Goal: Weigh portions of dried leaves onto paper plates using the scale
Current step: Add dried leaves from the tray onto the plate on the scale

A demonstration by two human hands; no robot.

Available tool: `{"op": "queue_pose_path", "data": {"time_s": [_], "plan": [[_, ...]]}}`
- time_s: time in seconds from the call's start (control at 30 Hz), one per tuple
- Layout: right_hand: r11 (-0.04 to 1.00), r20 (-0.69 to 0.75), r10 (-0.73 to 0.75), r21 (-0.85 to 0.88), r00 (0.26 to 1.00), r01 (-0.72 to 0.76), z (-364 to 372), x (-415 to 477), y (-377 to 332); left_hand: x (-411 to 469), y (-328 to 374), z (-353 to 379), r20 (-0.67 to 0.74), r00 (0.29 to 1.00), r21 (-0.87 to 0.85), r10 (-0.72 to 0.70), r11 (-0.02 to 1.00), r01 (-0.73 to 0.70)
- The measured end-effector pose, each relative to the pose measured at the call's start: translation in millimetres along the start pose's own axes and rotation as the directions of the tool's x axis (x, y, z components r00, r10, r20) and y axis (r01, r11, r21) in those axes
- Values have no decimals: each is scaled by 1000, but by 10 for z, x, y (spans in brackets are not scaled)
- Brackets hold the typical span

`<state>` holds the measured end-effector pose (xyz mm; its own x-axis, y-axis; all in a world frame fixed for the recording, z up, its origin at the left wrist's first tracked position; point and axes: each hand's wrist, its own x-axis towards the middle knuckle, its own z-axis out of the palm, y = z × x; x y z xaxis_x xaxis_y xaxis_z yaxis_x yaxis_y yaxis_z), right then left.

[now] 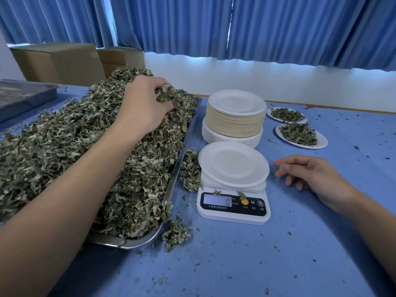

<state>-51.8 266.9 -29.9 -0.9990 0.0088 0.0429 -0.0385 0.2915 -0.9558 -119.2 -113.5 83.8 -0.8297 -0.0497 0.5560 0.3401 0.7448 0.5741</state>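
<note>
A big heap of dried leaves (85,142) fills a long steel tray (182,151) on the left. My left hand (145,103) is sunk into the far end of the heap, fingers curled round a clump of leaves. A white digital scale (233,207) stands right of the tray, its display reading 0. An empty paper plate (233,163) lies on its platform. My right hand (308,174) hovers just right of that plate, fingers relaxed, holding nothing.
A tall stack of paper plates (234,116) stands behind the scale. Two filled plates (300,135) (286,114) lie at the right rear. Spilled leaves (189,170) lie beside the tray. Another steel tray (23,95) and cardboard boxes (60,63) sit at the far left.
</note>
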Motion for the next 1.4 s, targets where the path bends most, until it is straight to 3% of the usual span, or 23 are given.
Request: {"op": "queue_pose_path", "data": {"time_s": [0.1,0.2,0.4,0.73,0.83,0.93,1.0,1.07,1.13,1.2,1.23,1.4], "plan": [[1000,-9,5,-8,1000,-5,11,1,-5,-52,96,74,22,1000,-135,1,991,2],[1000,-22,12,-16,1000,-13,23,-6,-20,-121,247,187,166,986,-248,26,969,17],[997,-27,2,-77,1000,-4,57,-43,-41,-203,597,599,401,888,-190,223,969,-157],[997,-45,-5,-77,999,2,81,-63,-55,-229,580,813,691,670,-170,272,962,-215],[997,-42,-7,-77,999,4,75,-62,-41,-192,519,581,696,666,-206,268,963,-172],[996,-45,-5,-85,999,1,76,-59,-49,-117,364,338,629,741,-193,237,970,-146],[997,-53,-5,-82,999,1,86,-67,-56,-49,205,225,562,807,-95,180,984,-154],[996,-58,-8,-86,998,3,94,-77,-58,-3,17,163,567,823,123,28,985,-118],[995,-61,-13,-99,998,7,93,-78,-60,-6,-141,157,638,750,346,-176,935,-74],[994,-61,-11,-109,998,4,95,-77,-62,-39,-213,169,699,655,469,-288,875,-116],[994,-61,-10,-112,998,3,96,-78,-60,-51,-218,176,709,639,490,-299,860,-142],[993,-66,-15,-117,998,7,103,-74,-43,-64,-169,208,684,688,483,-244,858,-176]]}}
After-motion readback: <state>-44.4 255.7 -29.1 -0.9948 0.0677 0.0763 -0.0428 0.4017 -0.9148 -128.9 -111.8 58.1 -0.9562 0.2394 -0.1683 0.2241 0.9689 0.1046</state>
